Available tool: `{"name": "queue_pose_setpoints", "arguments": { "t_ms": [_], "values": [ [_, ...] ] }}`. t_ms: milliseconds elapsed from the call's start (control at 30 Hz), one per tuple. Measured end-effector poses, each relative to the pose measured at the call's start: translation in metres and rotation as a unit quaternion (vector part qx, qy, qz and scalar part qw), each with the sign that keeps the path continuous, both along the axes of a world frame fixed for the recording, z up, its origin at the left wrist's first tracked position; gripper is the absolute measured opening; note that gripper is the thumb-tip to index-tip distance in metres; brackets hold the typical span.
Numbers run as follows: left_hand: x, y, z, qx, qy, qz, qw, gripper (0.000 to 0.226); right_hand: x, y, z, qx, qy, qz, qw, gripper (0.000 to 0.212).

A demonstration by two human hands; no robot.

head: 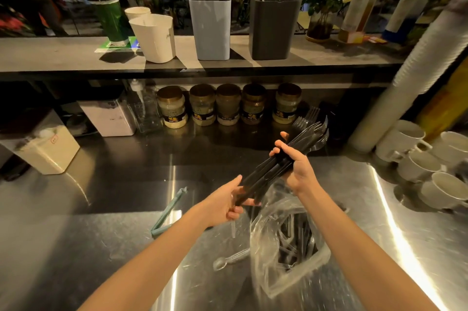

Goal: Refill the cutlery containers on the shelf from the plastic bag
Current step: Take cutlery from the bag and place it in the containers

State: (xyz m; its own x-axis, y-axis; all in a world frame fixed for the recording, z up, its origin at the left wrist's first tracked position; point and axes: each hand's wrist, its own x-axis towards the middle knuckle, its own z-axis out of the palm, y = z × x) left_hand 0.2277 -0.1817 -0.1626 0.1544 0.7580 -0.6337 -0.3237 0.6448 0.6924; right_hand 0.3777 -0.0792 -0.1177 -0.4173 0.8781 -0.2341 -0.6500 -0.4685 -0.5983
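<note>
Above the open plastic bag on the near steel counter, both hands are holding one bundle of black forks. The left hand is curling its fingers round the handle ends, and the right hand is clamping the middle. The gathering step looks under way. Next, the bundle needs lifting to the far shelf, probably into the dark grey container showing fork tines. Three containers are standing there, and five jars are sitting below.
</note>
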Motion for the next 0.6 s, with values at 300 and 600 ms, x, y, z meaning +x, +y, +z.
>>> {"name": "queue_pose_setpoints", "arguments": {
  "t_ms": [300,600],
  "values": [
    [0.019,0.011,-0.007,-0.033,-0.018,0.151,0.988,0.050,-0.006,-0.010,-0.002,0.058,-0.053,-0.027,0.997,0.028],
    [0.031,0.009,0.003,0.027,-0.084,0.072,0.993,0.041,-0.014,-0.025,-0.010,0.071,-0.090,0.044,0.992,0.033]
  ]
}}
